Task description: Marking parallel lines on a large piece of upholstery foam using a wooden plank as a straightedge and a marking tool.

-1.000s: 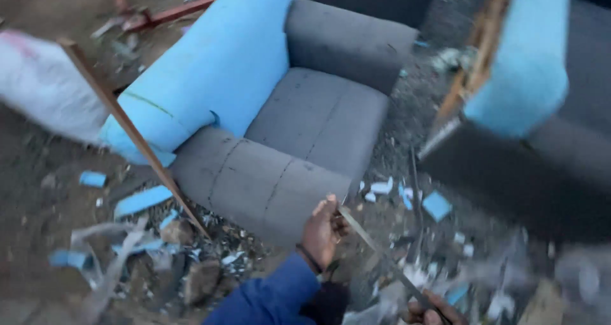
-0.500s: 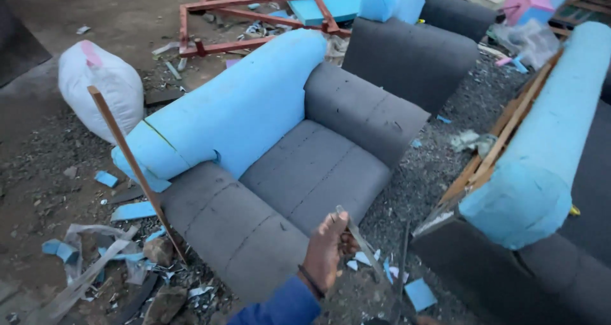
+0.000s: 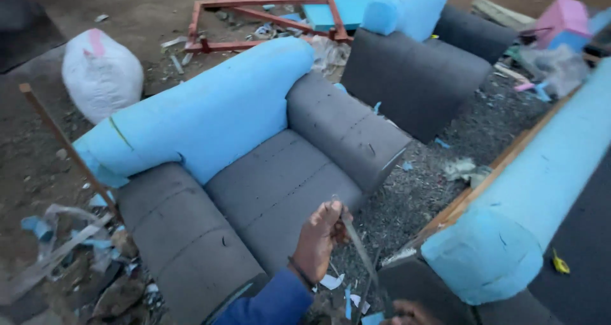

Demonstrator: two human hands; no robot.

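From the head view, the left hand (image 3: 321, 236) is closed around the top of a long thin blade (image 3: 358, 252), near the sofa (image 3: 273, 185) seat. The right hand (image 3: 407, 312) shows only at the bottom edge; I cannot tell its grip. The blade could slip and cut fingers or the grey seat.

Dim, flat outdoor light, bluish cast; no clear source. Shadows soft, barely any under the grey armchair (image 3: 267, 191). No glare. Whole frame soft, low detail. Motion smear on the thin blade (image 3: 359, 248) and the debris lower left. Wide-angle stretch at edges; blue foam (image 3: 522, 198) right looms oversized.
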